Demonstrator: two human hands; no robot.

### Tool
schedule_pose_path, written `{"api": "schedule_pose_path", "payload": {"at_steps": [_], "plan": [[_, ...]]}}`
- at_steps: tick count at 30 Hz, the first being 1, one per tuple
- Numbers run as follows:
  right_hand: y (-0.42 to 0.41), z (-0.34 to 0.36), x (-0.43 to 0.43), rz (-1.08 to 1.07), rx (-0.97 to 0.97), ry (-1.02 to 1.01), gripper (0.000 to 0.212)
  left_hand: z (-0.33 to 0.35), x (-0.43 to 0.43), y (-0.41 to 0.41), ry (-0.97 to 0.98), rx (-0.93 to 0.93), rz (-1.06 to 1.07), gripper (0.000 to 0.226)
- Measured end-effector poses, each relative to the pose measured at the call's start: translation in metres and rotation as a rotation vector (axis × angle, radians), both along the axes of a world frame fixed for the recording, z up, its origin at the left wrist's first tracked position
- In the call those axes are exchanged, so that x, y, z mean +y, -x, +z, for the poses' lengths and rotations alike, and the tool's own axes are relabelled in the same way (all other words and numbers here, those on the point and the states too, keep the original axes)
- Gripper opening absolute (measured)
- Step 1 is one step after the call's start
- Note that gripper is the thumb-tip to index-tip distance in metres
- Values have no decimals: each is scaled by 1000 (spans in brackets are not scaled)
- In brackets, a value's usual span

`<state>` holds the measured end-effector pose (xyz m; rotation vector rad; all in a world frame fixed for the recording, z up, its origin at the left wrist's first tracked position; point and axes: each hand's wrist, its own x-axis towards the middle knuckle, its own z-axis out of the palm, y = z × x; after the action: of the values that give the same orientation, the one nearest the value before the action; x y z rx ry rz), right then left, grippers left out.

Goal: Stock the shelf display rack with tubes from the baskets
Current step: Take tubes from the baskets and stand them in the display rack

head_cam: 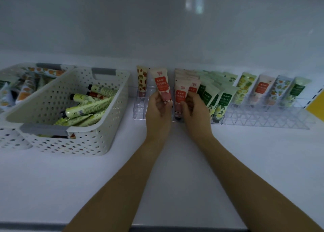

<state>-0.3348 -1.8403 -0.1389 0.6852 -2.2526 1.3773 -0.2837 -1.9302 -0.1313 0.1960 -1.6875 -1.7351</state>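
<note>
Item: red-label tube (162, 85), upright, pinched by our left hand (157, 108) over the clear rack (263, 120). Our right hand (195, 108) grips the front racked tube (180, 93). Step: slotting. Next, we judge: lower it cap-down into a free slot left of that row.

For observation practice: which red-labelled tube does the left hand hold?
The tilted tube left of the row; the right hand grips the row's front tube.
</note>
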Motion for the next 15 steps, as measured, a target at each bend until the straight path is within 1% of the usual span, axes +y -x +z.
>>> {"api": "schedule_pose_path", "payload": {"at_steps": [3,6,8,9,11,13,15], "plan": [[-5,3,-1,-12,28,30,33,0,0,-1,42,17,-23,36],[-14,12,-1,-59,216,59,43,1,0,-2,101,44,-46,33],[-19,19,1,-22,272,88,44,2,1,-1,118,65,-108,32],[-22,23,3,15,262,106,45,4,2,-1,89,68,-160,32],[-26,28,6,63,194,139,43,4,6,-3,94,68,-226,38],[-28,32,10,95,123,166,32,3,9,-6,187,54,-235,45],[-29,34,13,91,82,180,22,0,9,-8,278,37,-213,45]]}}
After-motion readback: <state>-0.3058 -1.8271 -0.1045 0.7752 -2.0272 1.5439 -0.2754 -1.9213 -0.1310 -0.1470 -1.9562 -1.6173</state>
